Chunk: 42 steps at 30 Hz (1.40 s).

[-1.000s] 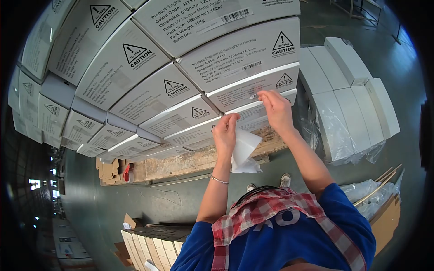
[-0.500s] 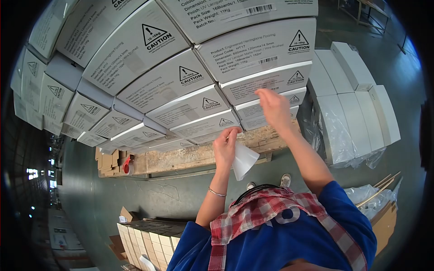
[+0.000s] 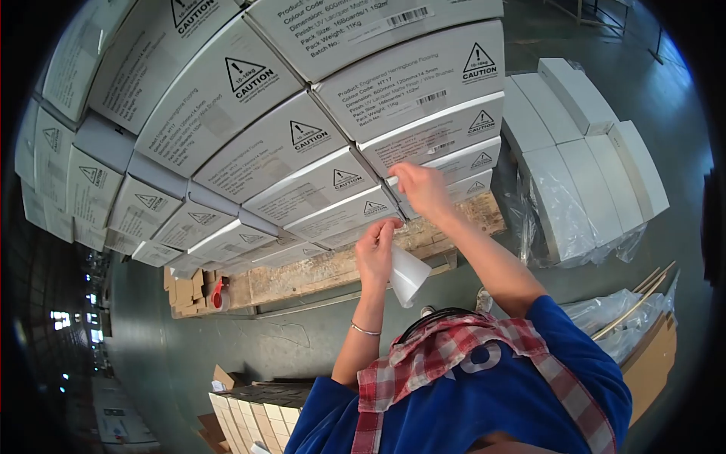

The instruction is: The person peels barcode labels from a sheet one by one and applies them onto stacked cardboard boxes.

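Note:
My left hand [image 3: 376, 253] is closed on a curled white sheet [image 3: 410, 272], which hangs from the fingers toward the floor. Above and to its right, my right hand [image 3: 422, 188] is held in a pinch in front of the stacked white flooring cartons [image 3: 412, 83]. Whatever its fingertips hold, if anything, is too small to make out. Printed text, a barcode and a black caution triangle mark the carton ends. Near my left fingertips, the lowest cartons meet the worn wooden platform [image 3: 325, 272].
A red tape dispenser [image 3: 218, 293] lies by folded cardboard [image 3: 184, 291] at the platform's left end. More white cartons [image 3: 578, 181] with loose plastic wrap stand to the right. Pale stacked boards [image 3: 253, 416] are at lower left. Plastic and wooden strips [image 3: 635, 303] lie at lower right.
My right hand has moved left and slightly down along the carton ends, closer to my left hand. The left hand keeps its hold on the white sheet. The view has shifted slightly.

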Tool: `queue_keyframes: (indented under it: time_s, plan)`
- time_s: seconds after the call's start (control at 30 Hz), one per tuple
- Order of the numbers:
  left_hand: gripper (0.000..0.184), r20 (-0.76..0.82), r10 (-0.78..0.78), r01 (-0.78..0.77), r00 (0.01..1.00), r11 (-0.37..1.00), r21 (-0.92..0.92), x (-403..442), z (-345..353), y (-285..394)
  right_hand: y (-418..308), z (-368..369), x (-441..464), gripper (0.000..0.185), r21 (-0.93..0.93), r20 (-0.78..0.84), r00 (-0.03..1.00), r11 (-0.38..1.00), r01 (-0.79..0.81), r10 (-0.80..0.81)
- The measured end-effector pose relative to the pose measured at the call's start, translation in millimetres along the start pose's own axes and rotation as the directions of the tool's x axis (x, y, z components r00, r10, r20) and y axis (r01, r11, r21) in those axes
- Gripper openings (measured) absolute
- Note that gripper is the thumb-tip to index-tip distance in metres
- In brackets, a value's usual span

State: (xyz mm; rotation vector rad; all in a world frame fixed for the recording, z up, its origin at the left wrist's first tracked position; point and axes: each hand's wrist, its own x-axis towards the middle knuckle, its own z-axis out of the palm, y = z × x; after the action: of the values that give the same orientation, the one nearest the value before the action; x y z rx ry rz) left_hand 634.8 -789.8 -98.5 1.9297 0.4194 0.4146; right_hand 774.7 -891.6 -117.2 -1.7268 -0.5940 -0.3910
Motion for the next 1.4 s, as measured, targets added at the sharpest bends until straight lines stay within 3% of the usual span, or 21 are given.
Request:
queue_keyframes:
  time_s: [0.07, 0.1, 0.17, 0.2, 0.3, 0.47, 0.57, 0.7, 0.87, 0.97, 1.13, 1.23, 1.4]
  plan:
    - [0.022, -0.011, 0.062, -0.062, 0.998, 0.997, -0.041, -0.4, 1.3, 2.1, -4.7, -11.5, 0.3, 0.022, 0.244, 0.105, 0.958, 0.927, -0.285, 0.267]
    - [0.022, -0.008, 0.065, -0.066, 0.998, 0.997, -0.042, -0.5, 0.4, 1.3, -1.6, -21.4, 0.7, 0.022, 0.243, 0.1, 0.959, 0.928, -0.283, 0.267]
    - [0.022, -0.008, 0.027, -0.027, 1.0, 0.996, -0.082, -0.9, -2.2, -3.3, 9.7, -42.6, 0.2, 0.037, 0.612, 0.17, 0.778, 0.554, -0.564, 0.605]
    - [0.022, -0.007, 0.003, -0.004, 1.0, 0.995, -0.1, -2.9, -2.7, -5.1, 13.9, -46.4, -0.2, 0.037, 0.611, 0.168, 0.776, 0.553, -0.566, 0.608]
    - [0.022, 0.005, 0.012, -0.011, 1.0, 0.997, -0.076, -6.7, -1.1, -6.0, 23.7, -48.5, 4.7, 0.046, 0.514, 0.169, 0.719, 0.563, -0.648, 0.674]
    - [0.023, 0.006, -0.002, 0.003, 1.0, 0.997, -0.079, -6.4, -2.6, -6.8, 27.9, -45.2, 11.9, 0.053, 0.319, 0.128, 0.718, 0.657, -0.683, 0.684]
    - [0.022, 0.003, -0.002, 0.002, 1.0, 0.997, -0.083, -5.9, -5.0, -10.9, 26.7, -43.5, 15.6, 0.061, 0.065, 0.057, 0.731, 0.728, -0.682, 0.68]
    - [0.022, -0.01, -0.014, 0.013, 1.0, 0.996, -0.092, -5.8, -8.0, -11.4, 27.6, -43.6, 18.2, 0.06, -0.092, 0.001, 0.773, 0.77, -0.632, 0.635]
    - [0.022, -0.031, -0.015, 0.012, 0.999, 0.994, -0.107, -7.3, -12.7, -10.9, 28.0, -43.7, 16.5, 0.059, -0.137, -0.01, 0.809, 0.801, -0.583, 0.588]
    - [0.022, -0.028, -0.016, 0.013, 0.999, 0.996, -0.092, -8.4, -13.8, -14.6, 20.2, -46.7, 17.9, 0.057, -0.3, -0.03, 0.854, 0.81, -0.504, 0.52]
    - [0.022, -0.033, 0.001, -0.003, 0.999, 0.998, -0.063, -10.6, -15.1, -12.8, 15.6, -49.8, 24.3, 0.056, -0.383, 0.014, 0.825, 0.765, -0.518, 0.565]
    - [0.022, -0.023, -0.014, 0.012, 1.0, 0.996, -0.083, -10.6, -10.3, -7.9, 17.6, -46.9, 20.4, 0.055, -0.483, -0.033, 0.927, 0.806, -0.343, 0.374]
    - [0.02, -0.029, 0.057, -0.06, 0.998, 0.994, -0.094, -13.4, -3.4, -10.1, 16.5, -56.6, 25.2, 0.052, -0.48, 0.066, 0.848, 0.762, -0.435, 0.526]
